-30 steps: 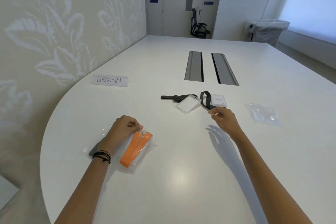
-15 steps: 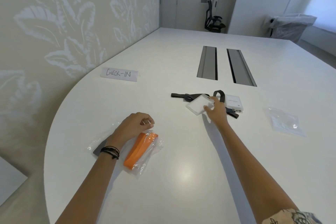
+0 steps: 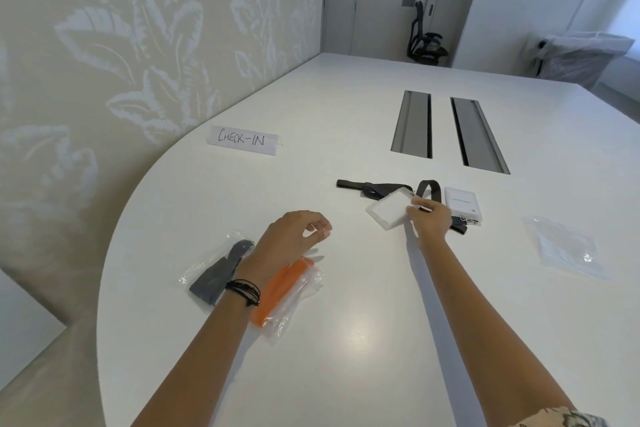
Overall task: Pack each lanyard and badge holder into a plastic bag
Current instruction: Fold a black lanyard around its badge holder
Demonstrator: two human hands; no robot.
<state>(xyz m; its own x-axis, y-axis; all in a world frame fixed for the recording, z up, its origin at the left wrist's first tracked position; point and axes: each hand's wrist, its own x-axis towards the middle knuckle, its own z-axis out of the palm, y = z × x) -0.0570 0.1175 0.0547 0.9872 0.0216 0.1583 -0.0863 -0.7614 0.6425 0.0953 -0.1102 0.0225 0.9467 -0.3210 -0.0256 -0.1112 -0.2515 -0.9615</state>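
Mid-table, my right hand (image 3: 429, 218) pinches the near corner of a clear badge holder (image 3: 388, 211). That holder is clipped to a dark lanyard (image 3: 374, 188) stretched out to the left. A second dark lanyard (image 3: 428, 189) loops beside a white badge holder (image 3: 462, 204) just right of my hand. My left hand (image 3: 294, 236) hovers with loosely curled fingers, holding nothing, above a plastic bag containing an orange lanyard (image 3: 280, 291). Left of it lies another bag with a dark grey lanyard (image 3: 218, 274).
A stack of empty plastic bags (image 3: 564, 246) lies at the right of the white table (image 3: 346, 357). A paper "CHECK-IN" sign (image 3: 242, 139) stands near the wall. Two grey cable slots (image 3: 446, 130) are set into the table farther back.
My right hand reached forward to the clear badge holder and took hold of its corner. My left hand lifted off the orange lanyard's bag and let it go.
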